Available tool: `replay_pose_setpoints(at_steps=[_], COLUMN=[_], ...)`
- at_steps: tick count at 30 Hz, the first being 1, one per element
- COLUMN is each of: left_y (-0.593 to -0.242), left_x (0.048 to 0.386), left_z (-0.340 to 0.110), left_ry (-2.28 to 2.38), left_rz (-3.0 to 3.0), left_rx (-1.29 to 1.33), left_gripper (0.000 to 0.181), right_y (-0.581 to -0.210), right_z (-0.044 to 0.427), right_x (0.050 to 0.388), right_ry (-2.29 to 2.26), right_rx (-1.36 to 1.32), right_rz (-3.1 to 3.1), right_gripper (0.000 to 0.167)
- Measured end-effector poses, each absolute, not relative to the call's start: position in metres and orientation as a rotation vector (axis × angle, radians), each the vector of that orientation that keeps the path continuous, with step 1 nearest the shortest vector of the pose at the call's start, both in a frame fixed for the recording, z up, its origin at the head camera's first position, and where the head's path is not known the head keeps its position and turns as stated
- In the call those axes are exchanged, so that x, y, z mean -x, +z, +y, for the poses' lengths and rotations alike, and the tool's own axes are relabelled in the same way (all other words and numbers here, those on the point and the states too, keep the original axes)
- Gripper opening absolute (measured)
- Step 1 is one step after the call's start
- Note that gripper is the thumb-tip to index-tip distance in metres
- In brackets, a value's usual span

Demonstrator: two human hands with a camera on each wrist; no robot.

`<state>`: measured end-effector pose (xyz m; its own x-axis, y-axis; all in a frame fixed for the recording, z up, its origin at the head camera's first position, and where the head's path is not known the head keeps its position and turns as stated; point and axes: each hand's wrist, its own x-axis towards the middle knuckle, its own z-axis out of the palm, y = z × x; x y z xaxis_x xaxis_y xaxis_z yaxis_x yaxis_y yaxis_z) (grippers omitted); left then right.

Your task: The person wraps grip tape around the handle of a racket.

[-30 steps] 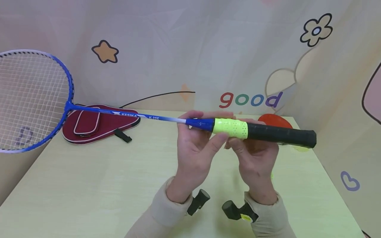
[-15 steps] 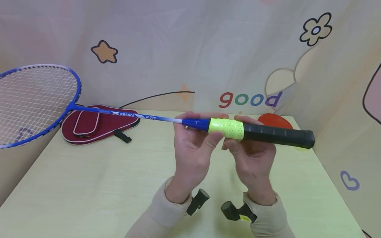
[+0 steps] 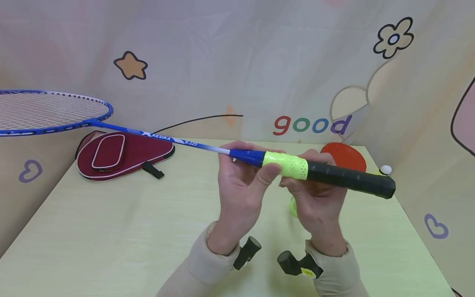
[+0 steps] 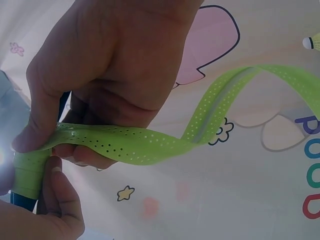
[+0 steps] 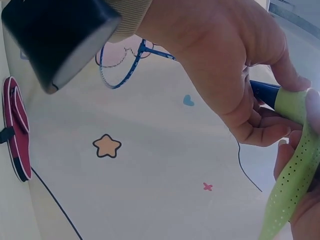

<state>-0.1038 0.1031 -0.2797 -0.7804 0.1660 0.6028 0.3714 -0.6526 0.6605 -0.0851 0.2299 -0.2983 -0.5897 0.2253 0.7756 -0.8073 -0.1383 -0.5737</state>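
Observation:
A blue-and-white badminton racket lies nearly level across both hands, its strung head off to the left and its black handle to the right. Bright green perforated overgrip tape is wrapped around the handle beside the blue cone. My left hand grips the racket near the cone, thumb on the wrapped tape, fingers behind. My right hand pinches the tape where it leaves the handle; the loose strip trails away in a twisted curve in the left wrist view. The black handle hides some of the right fingers.
On the table, a maroon racket bag lies at the back left. A red rounded flat object and a white-tipped shuttlecock are at the back right. A printed cloth hangs behind.
The racket has turned about its shaft, so its head now appears much flatter. The handle end has dipped slightly. A bit of loose tape shows below the right thumb. Both hands stay nearly in place.

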Motion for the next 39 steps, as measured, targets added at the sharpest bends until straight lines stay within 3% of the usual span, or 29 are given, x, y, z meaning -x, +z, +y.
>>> replay_pose_setpoints(at_steps=[16,27,39], left_y=[-0.2797,-0.2789,-0.2791], left_x=[0.1047,0.1069,0.1062], left_z=[0.1062,0.105,0.1048], left_ry=[-2.579,-2.575,-2.607], left_rz=[-1.239,-1.237,-1.217], left_rx=[0.923,0.9,0.919], left_gripper=[0.053,0.051,0.051], right_y=[-0.2992,-0.3002,-0.2995], right_z=[0.2296,0.2256,0.2228], right_x=[0.0851,0.0831,0.0844], right_ry=[1.809,1.791,1.849], right_rx=[-0.664,-0.654,-0.679], right_rz=[-1.386,-1.429,-1.36], right_gripper=[0.037,0.048,0.037])
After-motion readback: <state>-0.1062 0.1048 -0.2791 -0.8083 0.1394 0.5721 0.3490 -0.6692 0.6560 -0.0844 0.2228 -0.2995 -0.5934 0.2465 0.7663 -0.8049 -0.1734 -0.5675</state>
